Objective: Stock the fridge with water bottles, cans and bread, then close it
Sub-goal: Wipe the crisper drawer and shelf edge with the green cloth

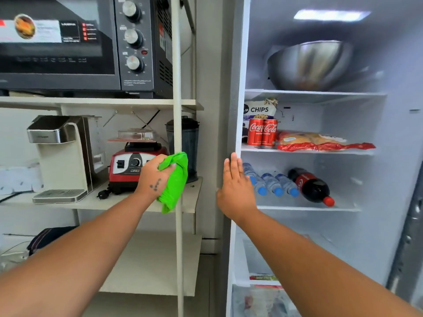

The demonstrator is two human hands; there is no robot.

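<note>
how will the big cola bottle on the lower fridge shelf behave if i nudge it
The cola bottle lies on its side, so a sideways nudge would probably roll it, though the water bottles beside it may block that side. It looks dark up to the red cap, so likely full and fairly heavy.

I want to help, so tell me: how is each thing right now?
Fridge: open, light on.
Cans: upright, middle shelf.
Bread: bagged, lying beside cans.
Water bottles: lying, caps on.
Cola bottle: lying, capped.
Left hand: grips green cloth.
Right hand: flat against fridge edge.
</note>
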